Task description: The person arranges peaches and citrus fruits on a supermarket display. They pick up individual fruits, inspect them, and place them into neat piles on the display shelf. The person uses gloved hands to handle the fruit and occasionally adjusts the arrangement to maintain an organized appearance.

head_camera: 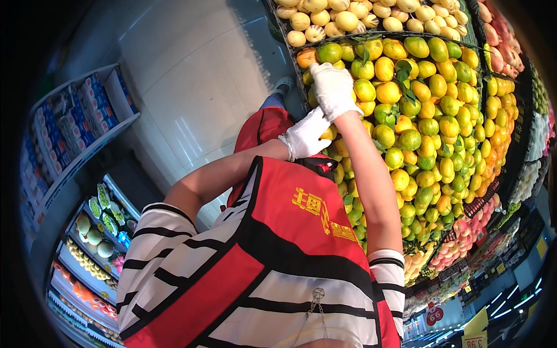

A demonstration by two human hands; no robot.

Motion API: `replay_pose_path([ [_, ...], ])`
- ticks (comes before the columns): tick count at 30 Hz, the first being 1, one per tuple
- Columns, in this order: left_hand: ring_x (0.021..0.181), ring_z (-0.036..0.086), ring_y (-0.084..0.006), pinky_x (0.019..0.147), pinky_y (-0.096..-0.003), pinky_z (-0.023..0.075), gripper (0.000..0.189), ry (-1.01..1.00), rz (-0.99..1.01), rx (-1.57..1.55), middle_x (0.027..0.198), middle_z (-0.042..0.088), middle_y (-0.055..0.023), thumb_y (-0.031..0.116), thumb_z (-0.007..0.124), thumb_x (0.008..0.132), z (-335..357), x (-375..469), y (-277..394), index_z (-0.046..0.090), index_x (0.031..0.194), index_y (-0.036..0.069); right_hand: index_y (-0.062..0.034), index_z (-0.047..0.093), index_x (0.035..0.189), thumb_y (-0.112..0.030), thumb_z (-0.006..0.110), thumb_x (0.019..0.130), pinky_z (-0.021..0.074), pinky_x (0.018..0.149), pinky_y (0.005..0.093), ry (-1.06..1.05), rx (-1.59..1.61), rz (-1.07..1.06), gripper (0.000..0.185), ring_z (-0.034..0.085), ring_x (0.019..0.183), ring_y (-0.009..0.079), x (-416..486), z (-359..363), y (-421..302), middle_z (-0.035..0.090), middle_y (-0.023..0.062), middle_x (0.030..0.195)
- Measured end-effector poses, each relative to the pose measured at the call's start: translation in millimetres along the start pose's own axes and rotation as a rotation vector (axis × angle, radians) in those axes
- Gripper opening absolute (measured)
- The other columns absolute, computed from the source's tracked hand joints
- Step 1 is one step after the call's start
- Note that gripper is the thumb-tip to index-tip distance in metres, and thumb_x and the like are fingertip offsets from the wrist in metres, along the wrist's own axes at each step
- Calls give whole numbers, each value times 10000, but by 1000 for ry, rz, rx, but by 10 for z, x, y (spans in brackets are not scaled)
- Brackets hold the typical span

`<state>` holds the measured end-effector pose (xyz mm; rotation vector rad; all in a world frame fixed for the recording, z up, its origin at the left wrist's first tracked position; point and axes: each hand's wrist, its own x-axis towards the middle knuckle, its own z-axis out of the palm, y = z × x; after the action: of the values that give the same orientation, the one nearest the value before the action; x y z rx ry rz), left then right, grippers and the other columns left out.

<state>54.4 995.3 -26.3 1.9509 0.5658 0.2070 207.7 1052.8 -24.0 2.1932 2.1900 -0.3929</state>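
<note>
My right hand (pixel 334 90), in a white glove, reaches over the left edge of a heap of green-and-orange mandarins (pixel 388 93). Its fingers curl downward, so whatever lies under them is hidden. Close to its fingertips lies an orange mandarin (pixel 307 57). My left hand (pixel 306 135), also gloved in white, is at the right wrist, its fingertips partly covered by it. The left thumb stands apart, near a yellow mandarin (pixel 329 132) beneath the hands. Whether either palm holds fruit cannot be seen.
Pale striped pepino melons (pixel 347 21) fill the section beyond a dark divider. Pink fruit (pixel 500 43) lies at the far right. A shelf of blue-and-white packages (pixel 93 104) and a produce display (pixel 93 237) stand to the left, across the tiled floor (pixel 191 87).
</note>
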Motion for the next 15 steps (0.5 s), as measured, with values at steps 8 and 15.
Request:
replay_pose_path([
  [8, 1403, 368, -454, 1173, -468, 343, 727, -17, -62, -58, 1551, 287, -283, 224, 753, 806, 16, 50, -14, 466, 1444, 25, -62, 678, 962, -368, 831, 784, 520, 630, 374, 250, 467, 501, 386, 654, 664, 266, -590, -745, 290, 652, 87, 715],
  [15, 1297, 508, -383, 1116, -430, 418, 631, 58, -137, -306, 1424, 457, -232, 267, 796, 769, -33, 169, -105, 571, 1317, 50, -16, 596, 810, -366, 848, 807, 449, 570, 293, 274, 735, 809, 431, 463, 597, 101, -906, -682, 754, 569, 27, 645],
])
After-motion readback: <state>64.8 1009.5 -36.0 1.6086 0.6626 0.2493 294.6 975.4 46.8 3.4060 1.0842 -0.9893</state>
